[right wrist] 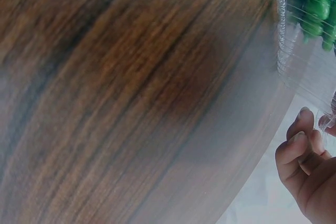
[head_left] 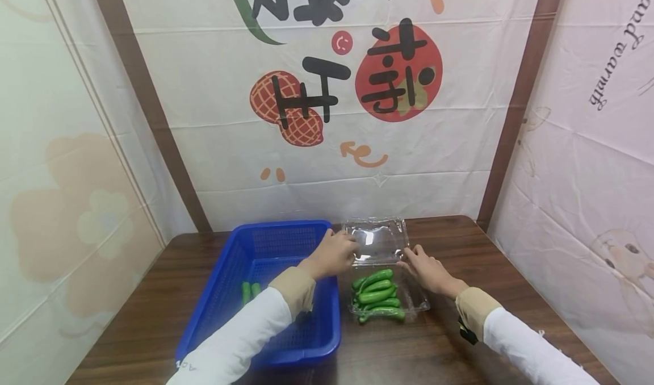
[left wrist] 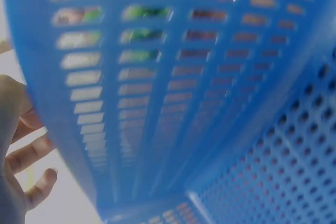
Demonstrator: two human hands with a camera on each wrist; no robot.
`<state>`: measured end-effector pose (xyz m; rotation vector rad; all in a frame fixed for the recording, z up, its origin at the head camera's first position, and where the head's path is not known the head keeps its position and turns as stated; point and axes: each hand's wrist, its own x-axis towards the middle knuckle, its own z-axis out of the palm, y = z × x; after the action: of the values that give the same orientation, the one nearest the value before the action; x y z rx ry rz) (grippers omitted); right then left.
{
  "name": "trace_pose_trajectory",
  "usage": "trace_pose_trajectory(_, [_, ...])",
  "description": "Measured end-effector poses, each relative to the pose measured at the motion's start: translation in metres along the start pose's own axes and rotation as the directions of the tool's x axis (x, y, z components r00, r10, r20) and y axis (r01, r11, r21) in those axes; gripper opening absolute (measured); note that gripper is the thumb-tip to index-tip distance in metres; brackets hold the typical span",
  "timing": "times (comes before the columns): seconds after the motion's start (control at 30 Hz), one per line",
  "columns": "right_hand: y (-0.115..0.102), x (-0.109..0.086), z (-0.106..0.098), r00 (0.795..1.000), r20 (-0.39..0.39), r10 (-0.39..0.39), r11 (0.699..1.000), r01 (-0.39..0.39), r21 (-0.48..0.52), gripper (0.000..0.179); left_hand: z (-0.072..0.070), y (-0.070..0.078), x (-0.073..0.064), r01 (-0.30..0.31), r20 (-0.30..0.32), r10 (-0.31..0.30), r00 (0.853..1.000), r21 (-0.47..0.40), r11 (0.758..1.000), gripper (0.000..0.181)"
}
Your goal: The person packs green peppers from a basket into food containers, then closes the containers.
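A clear plastic clamshell box stands on the table with its lid raised at the back. Several smooth, curved, long green vegetables lie heaped in its base; more show in the right wrist view. My left hand reaches across the blue basket and grips the lid's left edge; the basket wall hides part of this hand in the left wrist view. At the box's right side, my right hand pinches the lid's edge between thumb and curled fingers.
The blue perforated basket stands left of the box, close beside it, under my left forearm. Inside it lie green vegetables, partly hidden by the sleeve. The brown wooden table ends at printed white cloth walls behind and at both sides.
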<state>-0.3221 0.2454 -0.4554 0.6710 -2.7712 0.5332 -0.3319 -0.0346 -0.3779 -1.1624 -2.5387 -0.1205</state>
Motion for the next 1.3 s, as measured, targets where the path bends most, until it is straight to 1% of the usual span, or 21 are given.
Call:
trace_pose_trajectory(0.13, [0.000, 0.000, 0.000, 1.000, 0.001, -0.002, 1.000, 0.002, 0.004, 0.018, -0.007, -0.012, -0.004, 0.001, -0.030, 0.000, 1.000, 0.026, 1.000, 0.011])
trace_pose_trajectory(0.23, [0.001, 0.000, 0.001, 1.000, -0.001, -0.003, 1.000, 0.003, 0.006, 0.018, -0.012, -0.022, -0.009, 0.002, -0.022, -0.002, 1.000, 0.018, 1.000, 0.014])
trace_pose_trajectory(0.33, [0.001, 0.000, 0.001, 1.000, -0.003, -0.004, 1.000, 0.004, 0.002, 0.018, -0.016, -0.031, -0.017, 0.021, 0.004, -0.021, 1.000, -0.017, 1.000, 0.019])
trace_pose_trajectory(0.43, [0.001, 0.000, 0.001, 1.000, -0.006, -0.008, 1.000, 0.008, -0.003, 0.018, -0.018, -0.039, -0.025, 0.057, 0.042, -0.056, 0.998, -0.038, 0.998, 0.023])
trace_pose_trajectory(0.63, [0.001, 0.000, 0.000, 1.000, -0.004, 0.001, 1.000, -0.001, -0.005, 0.018, -0.022, -0.056, -0.042, 0.144, 0.109, -0.137, 0.985, -0.053, 0.988, 0.024])
trace_pose_trajectory(0.87, [-0.001, -0.001, 0.000, 1.000, -0.003, 0.003, 1.000, -0.003, -0.001, 0.017, -0.029, -0.077, -0.065, 0.175, 0.170, -0.159, 0.973, -0.082, 0.981, 0.023])
trace_pose_trajectory(0.93, [-0.001, -0.001, 0.000, 1.000, -0.003, 0.001, 1.000, -0.001, 0.003, 0.017, -0.031, -0.082, -0.072, 0.192, 0.201, -0.170, 0.965, -0.091, 0.977, 0.024])
trace_pose_trajectory(1.0, [-0.001, -0.001, 0.000, 1.000, -0.003, -0.001, 1.000, 0.001, 0.004, 0.016, -0.033, -0.086, -0.078, 0.214, 0.248, -0.184, 0.951, -0.097, 0.972, 0.024])
trace_pose_trajectory(1.03, [-0.001, -0.001, 0.000, 1.000, -0.003, -0.001, 1.000, 0.001, 0.003, 0.016, -0.034, -0.088, -0.081, 0.231, 0.279, -0.195, 0.940, -0.102, 0.968, 0.023])
trace_pose_trajectory(1.07, [-0.001, 0.000, 0.000, 1.000, -0.004, -0.003, 1.000, 0.003, -0.001, 0.016, -0.034, -0.089, -0.083, 0.248, 0.315, -0.205, 0.927, -0.102, 0.963, 0.022])
trace_pose_trajectory(1.1, [-0.001, 0.000, 0.000, 1.000, -0.004, -0.002, 1.000, 0.002, -0.002, 0.016, -0.035, -0.090, -0.086, 0.272, 0.358, -0.219, 0.908, -0.104, 0.957, 0.022])
trace_pose_trajectory(1.13, [-0.001, 0.000, 0.000, 1.000, -0.004, -0.003, 1.000, 0.003, -0.003, 0.016, -0.036, -0.091, -0.088, 0.300, 0.404, -0.235, 0.884, -0.105, 0.948, 0.022])
trace_pose_trajectory(1.17, [-0.001, 0.000, 0.000, 1.000, -0.004, -0.003, 1.000, 0.003, -0.002, 0.016, -0.037, -0.091, -0.091, 0.329, 0.450, -0.248, 0.858, -0.110, 0.938, 0.021])
trace_pose_trajectory(1.2, [-0.001, 0.000, 0.000, 1.000, -0.001, -0.002, 1.000, 0.002, -0.001, 0.016, -0.038, -0.091, -0.093, 0.351, 0.491, -0.253, 0.833, -0.116, 0.929, 0.021])
trace_pose_trajectory(1.27, [-0.001, 0.000, -0.001, 1.000, 0.007, 0.002, 1.000, -0.002, 0.001, 0.016, -0.039, -0.091, -0.098, 0.417, 0.565, -0.282, 0.775, -0.123, 0.900, 0.023])
trace_pose_trajectory(1.3, [-0.001, 0.000, -0.001, 1.000, 0.013, 0.005, 1.000, -0.005, 0.003, 0.016, -0.039, -0.092, -0.100, 0.448, 0.591, -0.293, 0.752, -0.132, 0.884, 0.023])
